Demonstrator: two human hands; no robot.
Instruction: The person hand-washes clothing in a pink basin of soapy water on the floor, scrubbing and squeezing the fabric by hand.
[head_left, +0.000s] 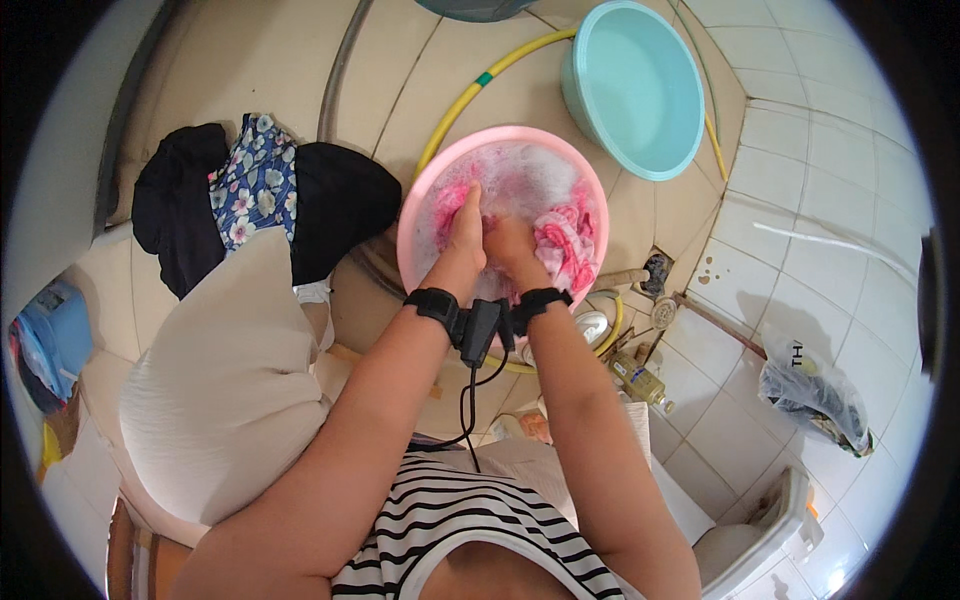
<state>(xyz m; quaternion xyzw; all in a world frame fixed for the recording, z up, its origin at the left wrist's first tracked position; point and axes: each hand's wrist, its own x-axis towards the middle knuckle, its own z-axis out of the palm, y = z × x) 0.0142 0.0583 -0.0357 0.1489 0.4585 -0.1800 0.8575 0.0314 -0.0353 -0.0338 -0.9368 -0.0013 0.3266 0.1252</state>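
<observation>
A round pink plastic basin stands on the floor before me, holding soapy water with white suds. Both hands reach down into it, close together. My left hand has its thumb raised, and its other fingers are hidden beside pink cloth. My right hand is bent downward with its fingertips out of sight. Whether either hand grips cloth cannot be told. A bunched pink-and-white patterned garment lies against the basin's right side, near my right hand. Black straps with a cabled device circle my wrists.
A light-blue basin stands beyond to the right. A yellow hose curves behind the pink basin. Black clothes and a blue floral cloth lie left. A floor drain and a bottle are at right.
</observation>
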